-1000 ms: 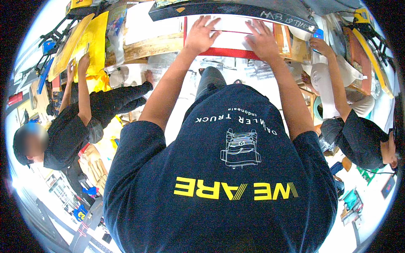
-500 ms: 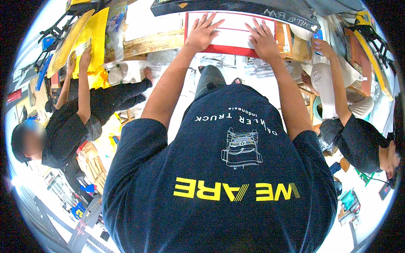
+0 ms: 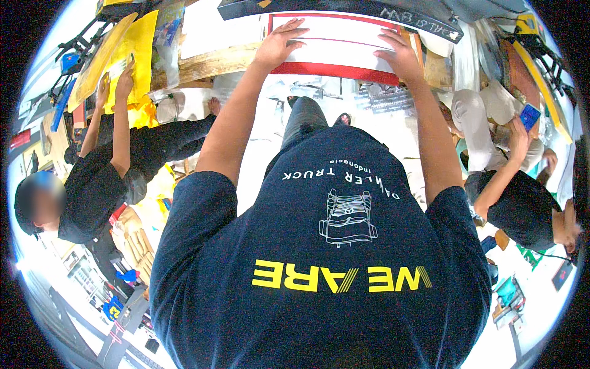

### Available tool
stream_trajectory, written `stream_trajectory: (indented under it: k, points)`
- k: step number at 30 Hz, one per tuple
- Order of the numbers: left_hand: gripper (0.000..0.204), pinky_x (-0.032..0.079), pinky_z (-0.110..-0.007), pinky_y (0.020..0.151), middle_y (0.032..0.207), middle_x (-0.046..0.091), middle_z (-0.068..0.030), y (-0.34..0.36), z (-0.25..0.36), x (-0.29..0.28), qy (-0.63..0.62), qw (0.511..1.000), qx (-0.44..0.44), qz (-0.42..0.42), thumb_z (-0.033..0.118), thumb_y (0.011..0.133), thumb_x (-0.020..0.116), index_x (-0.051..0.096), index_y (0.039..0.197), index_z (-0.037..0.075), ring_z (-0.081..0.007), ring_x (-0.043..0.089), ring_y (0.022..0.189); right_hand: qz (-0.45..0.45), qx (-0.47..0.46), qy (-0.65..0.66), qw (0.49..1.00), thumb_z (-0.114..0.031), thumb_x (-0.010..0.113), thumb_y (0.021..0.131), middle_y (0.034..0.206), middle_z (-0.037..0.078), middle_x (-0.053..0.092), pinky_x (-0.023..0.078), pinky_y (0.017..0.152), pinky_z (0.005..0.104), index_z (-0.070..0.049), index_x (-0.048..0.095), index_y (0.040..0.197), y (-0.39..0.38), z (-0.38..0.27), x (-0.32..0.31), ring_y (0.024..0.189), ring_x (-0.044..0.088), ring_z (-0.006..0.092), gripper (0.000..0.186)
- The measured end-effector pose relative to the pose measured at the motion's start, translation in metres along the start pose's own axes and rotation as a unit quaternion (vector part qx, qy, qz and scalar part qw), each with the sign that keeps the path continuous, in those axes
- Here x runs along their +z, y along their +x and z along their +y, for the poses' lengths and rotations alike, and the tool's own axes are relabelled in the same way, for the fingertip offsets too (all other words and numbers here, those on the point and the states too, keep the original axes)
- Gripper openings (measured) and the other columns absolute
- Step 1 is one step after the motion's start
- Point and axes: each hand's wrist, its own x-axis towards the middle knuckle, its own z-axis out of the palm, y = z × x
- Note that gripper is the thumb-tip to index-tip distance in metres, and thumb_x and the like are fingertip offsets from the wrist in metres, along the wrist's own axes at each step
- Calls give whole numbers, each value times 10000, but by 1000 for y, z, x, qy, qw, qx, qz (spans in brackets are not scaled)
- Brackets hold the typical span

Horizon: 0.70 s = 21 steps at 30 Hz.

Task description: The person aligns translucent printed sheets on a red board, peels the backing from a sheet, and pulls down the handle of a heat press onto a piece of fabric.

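Note:
A white sheet (image 3: 341, 54) with a red border and a thin dark line across it lies flat at the top of the view. My left hand (image 3: 281, 46) rests at its left edge, fingers stretched out and the thumb apart. At the right edge my right hand (image 3: 399, 54) lies with its fingers spread toward the sheet's middle. Neither hand grasps anything that I can see. The sheet's far edge runs close to a long dark bar (image 3: 332, 16) with light handwriting on it.
On the left a person handles a yellow sheet (image 3: 131, 61). To the right another person holds a blue phone-like object (image 3: 530, 117). A wooden bench edge (image 3: 221, 63) runs left of my sheet. Below it, clear plastic and scraps (image 3: 384, 101) litter the floor.
My hands have moved apart, from the sheet's surface out toward its left and right edges. The person on the right has drawn the blue object back from the bench.

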Motion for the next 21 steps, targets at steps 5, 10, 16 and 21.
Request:
stream_trajectory:
  k: [5, 10, 16, 21]
  points:
    - [460, 341, -457, 1247, 1548, 536, 36, -10, -26, -14, 101, 995, -10, 4, 380, 920, 728, 691, 1348, 216, -226, 392, 1506, -32, -23, -80, 996, -424, 790, 851, 1467, 15, 615, 329, 1232, 443, -134, 697, 1314, -5, 18, -24, 1469, 439, 272, 555]
    - [474, 297, -534, 1255, 1513, 572, 74, -20, -40, -30, 119, 991, -60, 2, 459, 886, 750, 707, 1332, 304, -235, 356, 1532, -62, 3, -65, 996, -429, 781, 858, 1518, 8, 570, 329, 1244, 450, -176, 670, 1366, -7, 20, -25, 1508, 382, 291, 578]
    - [503, 346, -549, 1220, 1531, 549, 86, -27, -44, -29, 172, 984, -40, 9, 445, 895, 723, 677, 1374, 299, -296, 364, 1525, -47, -37, -166, 984, -368, 720, 938, 1522, -18, 571, 392, 1166, 532, -242, 612, 1442, -18, 22, -21, 1492, 419, 290, 530]
    - [475, 300, -571, 1226, 1513, 569, 100, -31, -49, -26, 137, 989, -53, 31, 500, 911, 696, 696, 1351, 322, -263, 351, 1536, -14, -64, -165, 984, -418, 667, 973, 1524, -18, 570, 409, 1133, 534, -271, 603, 1454, -24, 26, -20, 1478, 446, 288, 507]
